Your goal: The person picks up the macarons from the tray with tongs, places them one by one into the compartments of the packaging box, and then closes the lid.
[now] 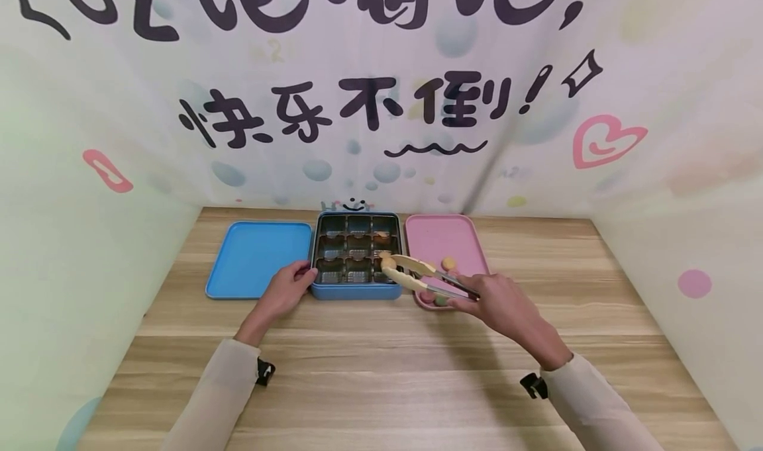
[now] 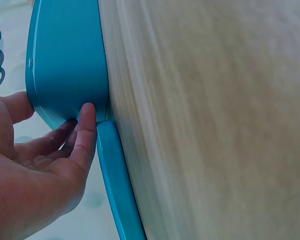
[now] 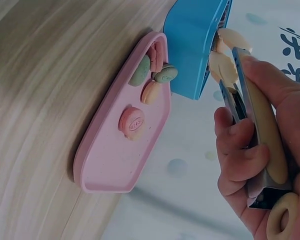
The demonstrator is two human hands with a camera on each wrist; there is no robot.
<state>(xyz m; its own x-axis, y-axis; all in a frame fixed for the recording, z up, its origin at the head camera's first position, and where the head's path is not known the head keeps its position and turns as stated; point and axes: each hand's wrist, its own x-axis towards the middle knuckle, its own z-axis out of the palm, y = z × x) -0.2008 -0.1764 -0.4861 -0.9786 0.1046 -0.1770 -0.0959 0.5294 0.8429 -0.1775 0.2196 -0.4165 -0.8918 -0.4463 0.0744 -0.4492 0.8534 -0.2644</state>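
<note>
My right hand (image 1: pixel 507 305) grips tongs (image 1: pixel 417 269) with cream tips and metal arms. Between the tips is a tan macaron (image 1: pixel 389 263), at the front right compartment of a blue box (image 1: pixel 357 292); whether it touches the insert is unclear. Small compartments fill the dark insert (image 1: pixel 358 246). My left hand (image 1: pixel 286 289) touches the box's front left corner, thumb at the rim and fingertips against the side (image 2: pixel 70 55). Several macarons lie on a pink tray (image 3: pixel 107 172) to the right, among them a pink macaron (image 3: pixel 132 122) and a green macaron (image 3: pixel 166 73).
A flat blue lid (image 1: pixel 259 259) lies left of the box on the wooden table (image 1: pixel 357 371). Behind them rises a white printed wall (image 1: pixel 286 173), with side walls at left and right. The right forearm passes over the table's right half.
</note>
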